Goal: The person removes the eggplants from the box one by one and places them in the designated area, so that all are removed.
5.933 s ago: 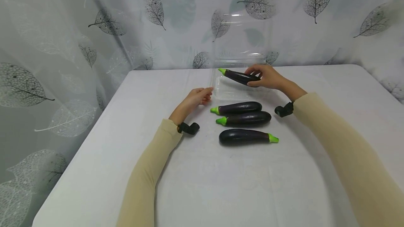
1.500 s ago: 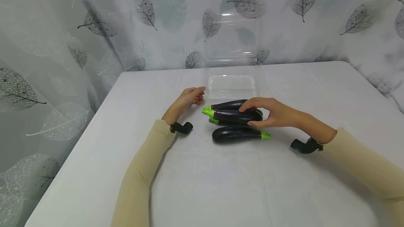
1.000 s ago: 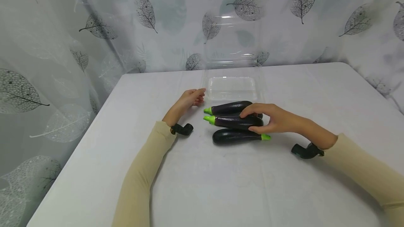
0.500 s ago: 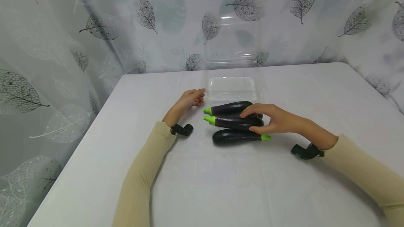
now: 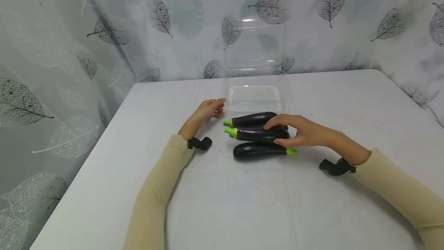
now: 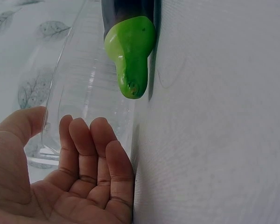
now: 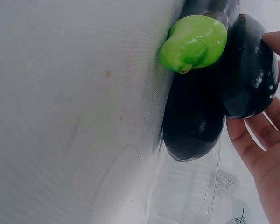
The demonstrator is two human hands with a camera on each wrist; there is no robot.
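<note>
My right hand point(image 5: 301, 130) grips the blunt end of an eggplant point(image 5: 258, 134) between thumb and fingers, its green stem pointing left. In the right wrist view the held eggplant point(image 7: 249, 70) overlaps the others. Just behind lies another eggplant point(image 5: 254, 119), and one more is mostly hidden under the held one. A front eggplant point(image 5: 258, 150) has its stem to the right. At the left edge of a clear plastic clamshell box point(image 5: 254, 97), my left hand point(image 5: 207, 110) has its thumb at the rim and its fingers loosely bent along the side point(image 6: 91, 154).
The box's lid point(image 5: 254, 43) stands raised at the back, against a leaf-patterned curtain point(image 5: 187, 18). A white cloth point(image 5: 222, 203) covers the table. Each wrist wears a small black camera, the right one point(image 5: 336, 167) near the table.
From above the box, my right hand has brought the held eggplant down among the others, then slightly nearer to me. Over the last second both hands stay still. The left hand keeps beside the box.
</note>
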